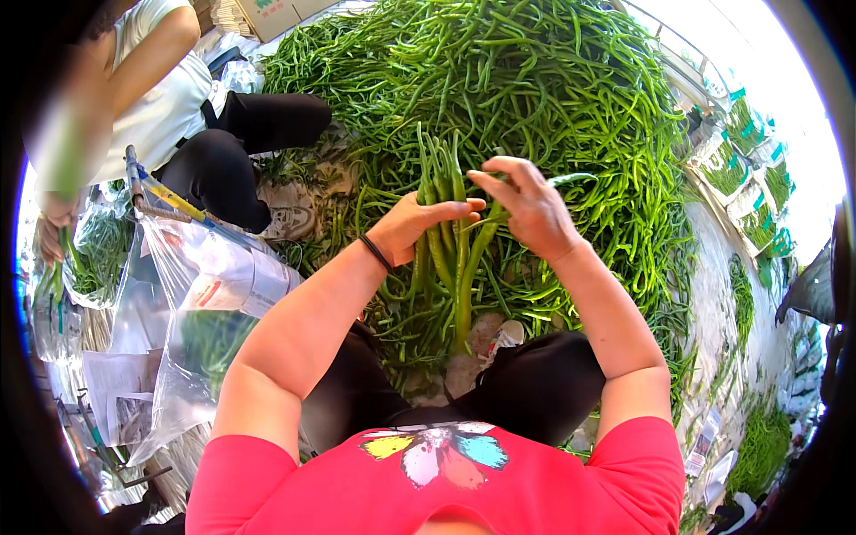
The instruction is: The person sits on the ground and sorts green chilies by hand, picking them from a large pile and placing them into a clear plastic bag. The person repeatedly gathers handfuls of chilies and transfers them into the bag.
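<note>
My left hand (412, 227) is closed round a bunch of long green chili peppers (441, 245). Their stem ends point up and away from me, and the lower ends hang toward my lap. Close to the right of the bunch is my right hand (532, 209), its fingers bent. A single pale green chili pepper (572, 179) sticks out past its outer side and looks held in it, though the palm side is hidden. Directly beyond both hands lies a big heap of green chili peppers (526, 89), which also spreads beneath them.
At the left, a clear plastic bag (201, 330) hangs from a metal frame (165, 201). A person in a white top (156, 98) sits beyond it, holding green produce. Packed bags of green peppers (727, 174) stand at the right. A cardboard box (272, 13) is at the far edge.
</note>
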`<state>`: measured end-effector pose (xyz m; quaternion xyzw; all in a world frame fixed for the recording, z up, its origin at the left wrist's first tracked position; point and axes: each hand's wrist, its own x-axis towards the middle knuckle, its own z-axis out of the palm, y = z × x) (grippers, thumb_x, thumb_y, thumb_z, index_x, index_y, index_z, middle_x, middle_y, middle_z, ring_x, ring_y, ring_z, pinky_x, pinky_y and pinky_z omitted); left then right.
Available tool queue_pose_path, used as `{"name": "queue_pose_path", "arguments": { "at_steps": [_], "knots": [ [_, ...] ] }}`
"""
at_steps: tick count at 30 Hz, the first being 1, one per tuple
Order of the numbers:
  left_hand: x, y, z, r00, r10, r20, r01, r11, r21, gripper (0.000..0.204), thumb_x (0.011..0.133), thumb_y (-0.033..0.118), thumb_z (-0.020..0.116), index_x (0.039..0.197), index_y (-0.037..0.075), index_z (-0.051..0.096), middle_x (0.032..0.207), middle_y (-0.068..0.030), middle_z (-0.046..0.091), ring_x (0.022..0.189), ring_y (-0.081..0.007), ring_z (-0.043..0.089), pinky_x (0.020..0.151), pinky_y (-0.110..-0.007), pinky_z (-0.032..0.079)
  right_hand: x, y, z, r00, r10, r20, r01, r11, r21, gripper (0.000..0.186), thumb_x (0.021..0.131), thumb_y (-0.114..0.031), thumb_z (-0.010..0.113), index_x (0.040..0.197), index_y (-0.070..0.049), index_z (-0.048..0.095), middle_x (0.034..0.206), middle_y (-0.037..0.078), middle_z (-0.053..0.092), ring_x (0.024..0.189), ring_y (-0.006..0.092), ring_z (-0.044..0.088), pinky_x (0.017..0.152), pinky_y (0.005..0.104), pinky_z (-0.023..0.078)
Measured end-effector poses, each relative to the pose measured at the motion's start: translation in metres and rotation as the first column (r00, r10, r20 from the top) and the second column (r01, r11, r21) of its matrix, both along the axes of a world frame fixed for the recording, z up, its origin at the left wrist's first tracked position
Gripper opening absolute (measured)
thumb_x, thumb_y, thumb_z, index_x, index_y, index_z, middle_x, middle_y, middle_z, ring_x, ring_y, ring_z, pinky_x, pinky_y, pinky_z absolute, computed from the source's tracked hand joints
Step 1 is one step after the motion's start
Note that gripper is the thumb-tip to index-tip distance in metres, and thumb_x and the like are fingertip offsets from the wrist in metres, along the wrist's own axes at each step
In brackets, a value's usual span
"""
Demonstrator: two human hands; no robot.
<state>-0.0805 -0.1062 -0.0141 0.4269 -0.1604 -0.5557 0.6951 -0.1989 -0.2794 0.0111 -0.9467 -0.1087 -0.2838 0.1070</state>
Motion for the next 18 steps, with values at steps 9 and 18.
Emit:
{"name": "queue_pose_path", "arguments": {
  "at_steps": [9,18],
  "knots": [
    [-0.008,-0.012,-0.007,0.986,-0.001,0.166,0.0,1.0,0.004,0.033,0.079,0.009,0.072,0.111,0.006,0.061,0.102,-0.0031,0.065,0.09,-0.0132,0.062,0.082,-0.031,0.05,0.013,0.011,-0.013,0.989,-0.098,-0.111,0.137,0.891,0.432,0.047,0.08,0.002,0.052,0.127,0.003,0.049,0.122,0.014,0.052,0.102,0.0285,0.057,0.086,0.0352,0.048],
    [-0.007,-0.015,-0.012,0.965,0.052,0.256,-0.031,0.996,-0.085,0.031,0.081,0.007,0.07,0.11,0.006,0.061,0.103,-0.0036,0.065,0.093,-0.0138,0.061,0.084,-0.031,0.048,0.011,0.02,-0.027,0.871,0.352,-0.341,0.388,-0.068,0.919,0.041,0.096,-0.037,0.045,0.112,-0.004,0.061,0.101,0.002,0.062,0.088,0.0101,0.053,0.081,0.0266,0.04]
  ]
}}
